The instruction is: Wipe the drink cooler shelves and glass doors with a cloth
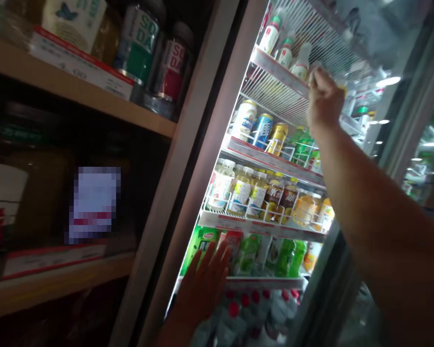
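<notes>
Head view, with every place told from the wire rack (pixel 280 71), its front edge slanting down rightward. Well left of the rack, soda bottles (pixel 173 70) stand on a tan shelf (pixel 155 120). Far below the rack and to its left sits a green pack (pixel 191 250); in front of that row is the left hand (pixel 206 284), fingers spread wide and nothing visible in its grip (whether the fingertips touch the packs, I cannot tell). A red pack (pixel 234 237) lies by those fingertips, also far under the rack. Cans (pixel 263 130) stand upright one level beneath the rack. On the rack itself, near its front edge, stands a pale bottle (pixel 301 68), its long axis running up from the wires and leaning rightward in this tilted view. Last comes the right hand (pixel 325 101), in front of the rack's edge, its fingers curled into a fist; blur hides whether anything is pinched inside.

The relation that counts is at the rack: the bottle is just left of and above the fist, so the right hand is far nearer to it than the left.
</notes>
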{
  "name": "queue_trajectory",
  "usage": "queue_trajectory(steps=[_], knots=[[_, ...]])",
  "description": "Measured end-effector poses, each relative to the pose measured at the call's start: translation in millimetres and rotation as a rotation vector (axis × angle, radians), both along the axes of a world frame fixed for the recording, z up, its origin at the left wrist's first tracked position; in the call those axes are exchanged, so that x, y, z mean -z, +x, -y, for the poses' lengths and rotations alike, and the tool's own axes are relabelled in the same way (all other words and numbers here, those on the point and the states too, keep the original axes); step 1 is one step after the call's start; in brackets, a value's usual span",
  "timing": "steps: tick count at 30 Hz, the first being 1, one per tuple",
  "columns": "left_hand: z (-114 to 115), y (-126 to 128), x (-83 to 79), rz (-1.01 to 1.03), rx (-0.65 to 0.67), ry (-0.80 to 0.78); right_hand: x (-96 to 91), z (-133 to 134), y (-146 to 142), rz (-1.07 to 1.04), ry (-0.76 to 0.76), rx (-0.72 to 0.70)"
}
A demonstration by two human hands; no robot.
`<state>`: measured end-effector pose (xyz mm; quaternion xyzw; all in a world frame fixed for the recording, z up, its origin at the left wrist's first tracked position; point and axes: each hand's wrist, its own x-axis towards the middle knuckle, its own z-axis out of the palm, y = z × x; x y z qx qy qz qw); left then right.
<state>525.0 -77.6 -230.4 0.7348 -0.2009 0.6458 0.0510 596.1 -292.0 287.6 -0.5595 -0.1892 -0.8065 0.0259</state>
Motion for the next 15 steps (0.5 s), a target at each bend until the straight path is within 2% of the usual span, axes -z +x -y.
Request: queue_trajectory(steps=[2,5,8,11,13,15], knots=[[0.1,-0.6,-1.6,-0.003,-0.003,-0.005,18.9,-21.6,-14.0,-0.154,-0.045,-0.053],[-0.5,-2.4,-3.8,-0.02,-0.024,0.005,58.9,-55.7,-29.5,-0.211,-0.132,-0.134],[-0.6,-3.7,-5.6,-0.01,-0.055,0.006,114.2,-88.2,-38.7,-0.24,-0.303,-0.21],[-0.3,-3.7,-7.0,0.005,-0.055,-0.007,178.3,-111.6,-47.6,-0.308,-0.398,-0.276],[-0.2,-3.7,-7.9,0.007,-0.047,-0.011,218.5,-117.5,-53.8,-0.336,-0.487,-0.278],[-0.1,-4.2,-8.8,0.002,-0.054,-0.013,250.6,-114.0,-58.5,-0.33,-0.594,-0.269]])
